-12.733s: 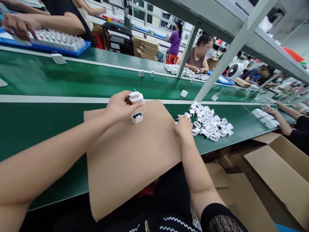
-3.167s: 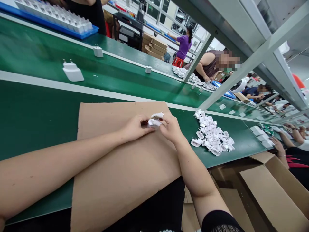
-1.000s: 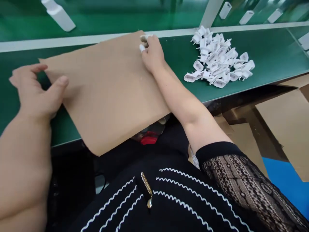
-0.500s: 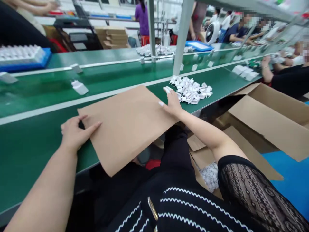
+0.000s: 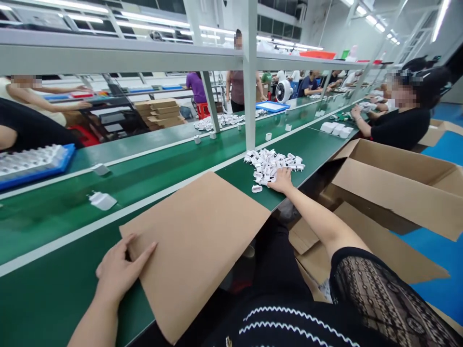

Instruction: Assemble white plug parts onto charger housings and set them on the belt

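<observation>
A flat brown cardboard sheet (image 5: 202, 241) lies at a slant on the green work surface, its near part reaching over the front edge. My left hand (image 5: 121, 270) holds the sheet at its left edge, the thumb laid on top. My right hand (image 5: 282, 181) is off the cardboard, at the near side of a heap of small white plug housings (image 5: 269, 161). Its fingers are apart and touch the heap; I cannot make out any piece held in them. One loose white housing (image 5: 256, 189) lies just left of that hand.
Along the green conveyor belt (image 5: 144, 185) lie scattered white adapters (image 5: 102, 200). A metal post (image 5: 249, 96) rises behind the heap. Open cardboard boxes (image 5: 398, 188) stand at my right. A blue tray (image 5: 67, 161) holds white parts at far left. Co-workers (image 5: 405, 115) sit along the line.
My right hand has moved from the cardboard's right edge to the heap of white housings. My left hand stays at the left edge. The camera has tilted upward.
</observation>
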`<state>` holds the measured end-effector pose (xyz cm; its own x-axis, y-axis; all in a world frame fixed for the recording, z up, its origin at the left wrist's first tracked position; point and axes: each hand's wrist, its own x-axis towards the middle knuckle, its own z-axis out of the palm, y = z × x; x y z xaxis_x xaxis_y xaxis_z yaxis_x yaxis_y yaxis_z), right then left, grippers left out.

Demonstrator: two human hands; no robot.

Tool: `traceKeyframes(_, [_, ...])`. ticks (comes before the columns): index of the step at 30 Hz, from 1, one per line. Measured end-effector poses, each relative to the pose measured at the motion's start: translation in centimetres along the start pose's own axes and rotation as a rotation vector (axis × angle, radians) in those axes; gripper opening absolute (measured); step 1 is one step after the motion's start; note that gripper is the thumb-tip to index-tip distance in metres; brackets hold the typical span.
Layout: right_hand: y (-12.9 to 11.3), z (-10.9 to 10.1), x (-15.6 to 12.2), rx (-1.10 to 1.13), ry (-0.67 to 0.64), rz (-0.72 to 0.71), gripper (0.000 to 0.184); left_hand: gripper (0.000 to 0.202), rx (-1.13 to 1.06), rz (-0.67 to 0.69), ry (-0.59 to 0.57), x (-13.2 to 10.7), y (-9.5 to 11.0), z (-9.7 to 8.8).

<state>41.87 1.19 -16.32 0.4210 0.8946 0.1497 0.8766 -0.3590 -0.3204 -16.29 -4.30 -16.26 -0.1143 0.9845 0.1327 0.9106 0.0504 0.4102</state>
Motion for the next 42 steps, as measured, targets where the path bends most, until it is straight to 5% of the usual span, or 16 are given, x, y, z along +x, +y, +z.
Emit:
traceKeyframes(6, [0.8, 1.0, 1.9, 0.008, 0.055, -0.076, 0.081, 0.064, -0.125, 0.073, -0.014, -0.5, -0.3, 0.5])
traceKeyframes(14, [3.1, 2.1, 1.6, 0.07, 0.203, -0.165, 0.058, 0.069, -0.126, 0.145, 0.106, -0.4, -0.9, 0.9])
traceKeyframes(21, [3.0, 1.7, 1.0, 0.142, 0.301, -0.265, 0.06, 0.04, -0.192, 0.317, 0.061, -1.4, -0.5, 0.0])
traceKeyframes(28, [1.6, 0.9, 0.8, 0.124, 0.286, -0.154, 0.056, 0.049, -0.14, 0.266, 0.03, -1.3, -0.9, 0.4])
traceKeyframes(31, [-0.4, -0.5, 2.0, 0.028, 0.278, -0.162, 0.042, 0.046, -0.161, 0.27, 0.033, -1.0, -1.1, 0.8])
traceKeyframes(35, [-5.9, -1.7, 5.7, -0.062, 0.022, -0.465, 0.04, 0.045, -0.217, 0.247, 0.024, -0.6, -1.1, 1.0])
traceKeyframes(38, [-10.8, -0.8, 8.9, -0.067, -0.091, -0.55, 0.046, 0.048, -0.234, 0.2, 0.03, -0.4, -1.0, 1.0])
traceKeyframes(42, [-15.3, 1.4, 12.1, -0.079, -0.142, -0.491, 0.045, 0.049, -0.296, 0.211, 0.066, -0.4, -0.9, 1.2])
